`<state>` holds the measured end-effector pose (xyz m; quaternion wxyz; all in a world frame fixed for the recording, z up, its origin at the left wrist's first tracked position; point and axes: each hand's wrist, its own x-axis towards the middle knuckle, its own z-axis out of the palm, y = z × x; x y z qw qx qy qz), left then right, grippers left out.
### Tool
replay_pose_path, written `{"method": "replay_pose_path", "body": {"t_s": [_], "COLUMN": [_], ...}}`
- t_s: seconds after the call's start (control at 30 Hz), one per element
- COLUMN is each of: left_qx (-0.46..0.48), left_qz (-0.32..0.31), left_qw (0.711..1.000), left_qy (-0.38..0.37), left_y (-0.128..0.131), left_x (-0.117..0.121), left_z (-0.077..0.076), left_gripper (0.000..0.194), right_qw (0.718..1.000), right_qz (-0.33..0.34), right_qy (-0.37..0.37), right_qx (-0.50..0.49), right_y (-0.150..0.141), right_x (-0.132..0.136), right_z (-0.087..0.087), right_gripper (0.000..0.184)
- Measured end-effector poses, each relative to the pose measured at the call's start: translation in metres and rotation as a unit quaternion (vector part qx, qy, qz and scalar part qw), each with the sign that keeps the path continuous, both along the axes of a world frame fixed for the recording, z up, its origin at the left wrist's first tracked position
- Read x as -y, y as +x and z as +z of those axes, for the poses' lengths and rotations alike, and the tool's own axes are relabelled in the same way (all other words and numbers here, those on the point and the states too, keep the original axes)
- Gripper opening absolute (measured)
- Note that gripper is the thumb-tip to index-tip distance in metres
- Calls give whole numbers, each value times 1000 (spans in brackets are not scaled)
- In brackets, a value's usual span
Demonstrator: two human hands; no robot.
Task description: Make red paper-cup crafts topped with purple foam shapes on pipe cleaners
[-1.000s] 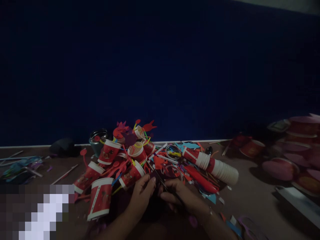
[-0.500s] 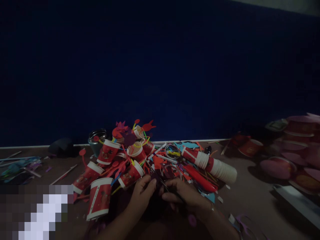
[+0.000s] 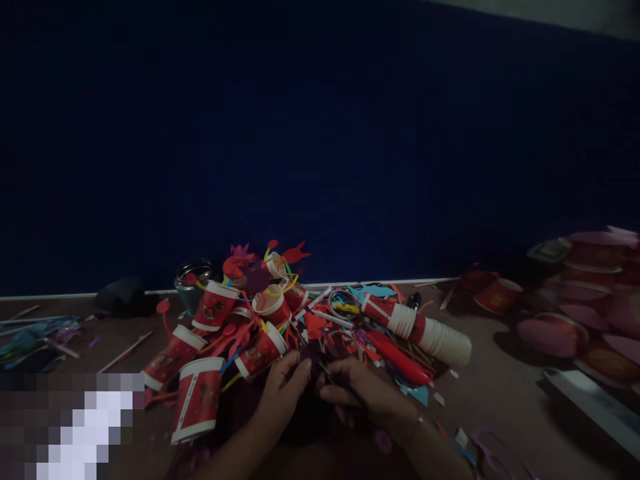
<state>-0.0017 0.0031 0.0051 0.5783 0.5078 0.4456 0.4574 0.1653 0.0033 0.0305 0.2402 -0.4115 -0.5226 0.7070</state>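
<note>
My left hand (image 3: 286, 385) is closed, thumb and fingers pinching a dark purple piece of paper (image 3: 311, 352) at the front of a craft pile. In my right hand (image 3: 361, 388) is a pair of scissors (image 3: 345, 385), my fingers wrapped round the dark handles. The blades point up and left, close against the paper; shadow hides whether they are apart. Just beyond my left hand lies a red paper cup (image 3: 261, 351) on its side. Another red cup (image 3: 198, 400) stands slightly tilted left of my left forearm.
Red paper scraps (image 3: 316, 325) and a stack of nested cups (image 3: 443, 341) lie past my right hand. A metal tin (image 3: 187, 293) stands behind the cups. Decorated pink-and-red cups (image 3: 593, 287) crowd the right. A dark blue wall (image 3: 320, 147) closes the back.
The whole view has shifted slightly. My right forearm sits a little further left, uncovering a blue strip beside it. Both hands keep their hold on the paper and scissors.
</note>
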Motion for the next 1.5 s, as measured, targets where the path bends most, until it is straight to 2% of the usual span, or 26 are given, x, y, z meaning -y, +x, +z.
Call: {"method": "replay_pose_path", "body": {"t_s": [0.33,0.47,0.77,1.2,1.5], "left_qx": [-1,-23,-23,-30,-22], "left_qz": [10,46,83,76,66], "left_qw": [1000,998,996,996,997], "left_qy": [1,23,21,34,18], "left_y": [1,0,0,0,-1], "left_x": [0,-1,0,-1,-1], "left_z": [0,0,5,4,1], "left_gripper": [40,37,33,33,34], "right_qw": [1000,999,998,997,997], "right_qz": [3,-12,4,14,2], "right_qy": [16,38,44,61,60], "right_qx": [14,35,39,40,47], "right_y": [-1,-3,-4,-1,-4], "right_x": [1,1,1,-1,0], "right_z": [6,9,2,-7,3], "right_gripper": [42,42,42,39,43]}}
